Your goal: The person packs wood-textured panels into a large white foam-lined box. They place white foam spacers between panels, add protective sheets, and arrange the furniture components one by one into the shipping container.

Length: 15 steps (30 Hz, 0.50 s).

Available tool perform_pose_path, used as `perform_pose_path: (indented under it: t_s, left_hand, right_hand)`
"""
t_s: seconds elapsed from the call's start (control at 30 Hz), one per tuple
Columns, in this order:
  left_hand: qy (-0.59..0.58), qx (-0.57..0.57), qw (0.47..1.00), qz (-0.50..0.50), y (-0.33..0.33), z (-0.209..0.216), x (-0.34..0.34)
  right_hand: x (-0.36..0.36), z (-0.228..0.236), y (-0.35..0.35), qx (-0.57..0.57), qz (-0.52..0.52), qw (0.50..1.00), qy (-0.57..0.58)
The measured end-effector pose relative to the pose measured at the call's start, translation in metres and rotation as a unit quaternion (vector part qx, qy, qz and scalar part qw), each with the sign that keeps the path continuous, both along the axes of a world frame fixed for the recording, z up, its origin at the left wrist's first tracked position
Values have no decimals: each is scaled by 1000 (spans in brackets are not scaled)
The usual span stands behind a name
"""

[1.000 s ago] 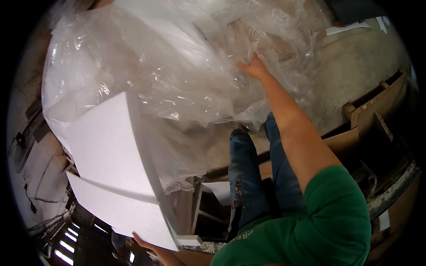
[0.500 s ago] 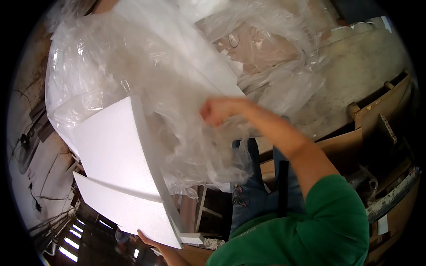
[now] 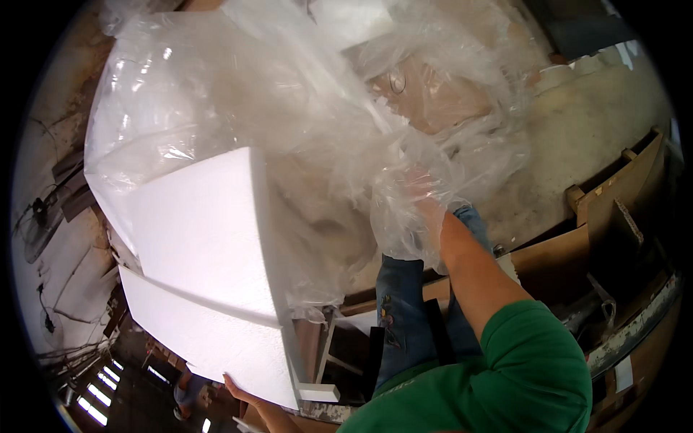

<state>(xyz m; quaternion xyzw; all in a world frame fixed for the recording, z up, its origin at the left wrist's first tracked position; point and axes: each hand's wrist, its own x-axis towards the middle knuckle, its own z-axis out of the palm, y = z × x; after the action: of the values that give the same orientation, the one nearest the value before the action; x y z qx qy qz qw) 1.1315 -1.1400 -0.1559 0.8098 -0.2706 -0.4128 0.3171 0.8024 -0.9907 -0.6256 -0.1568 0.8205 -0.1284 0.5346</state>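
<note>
Two white foam sheets [image 3: 209, 224], one overlapping the other, stand tilted at my left. My left hand [image 3: 249, 400] grips the lower edge of the nearer sheet, its thumb on the front face and the other fingers hidden behind. A large clear plastic bag or film [image 3: 180, 108] spreads crumpled behind and beside the foam. My right hand [image 3: 419, 184] is inside or behind a fold of this plastic, which drapes over the wrist. The hand shows only blurred through the film, so its fingers cannot be made out.
Brown cardboard [image 3: 433, 94] lies under the film at the far side. Cardboard pieces [image 3: 621, 187] stand at the right, near a worn curved rail [image 3: 635, 325]. Below the foam is a wooden frame [image 3: 325, 346]. Another person [image 3: 184, 393] shows small at the lower left.
My right hand has moved right and slightly down, and plastic now covers it. The film has shifted with it. The foam's upper part leans a little further right; my left hand keeps its hold.
</note>
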Motion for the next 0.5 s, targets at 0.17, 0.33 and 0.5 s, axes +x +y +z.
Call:
perform_pose_path:
  t_s: [0.17,0.33,0.5]
  left_hand:
    - [13,-53,996,-69,1,5,-12]
    - [75,-112,977,-166,-16,-14,-58]
    - [235,-80,920,-305,-32,-24,-163]
  right_hand:
    - [-89,117,44,-30,-134,986,94]
    - [-127,202,197,-106,-158,964,187]
    - [-88,344,309,-65,-292,937,183]
